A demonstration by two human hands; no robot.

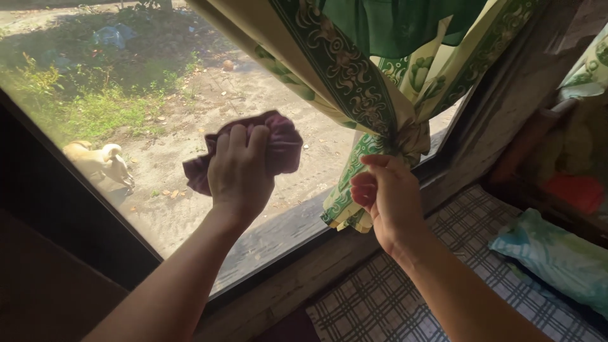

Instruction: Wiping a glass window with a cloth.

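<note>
One maroon cloth (266, 147), bunched, clamped in left hand (237, 174) with fingers (239, 136) curled tight over the top, pressed flat to window pane (190, 95) near middle of glass. One green-and-cream patterned curtain (354, 82), knotted, hanging at right side of pane; tail pinched by right hand (387, 193), fingers together below the knot (408, 140). Open glass to left and above the cloth. One wooden sill (285, 285) along lower edge. One checked mat (380, 304) beneath sill. One pale dog (98, 161) outside, by pane's left edge.
</note>
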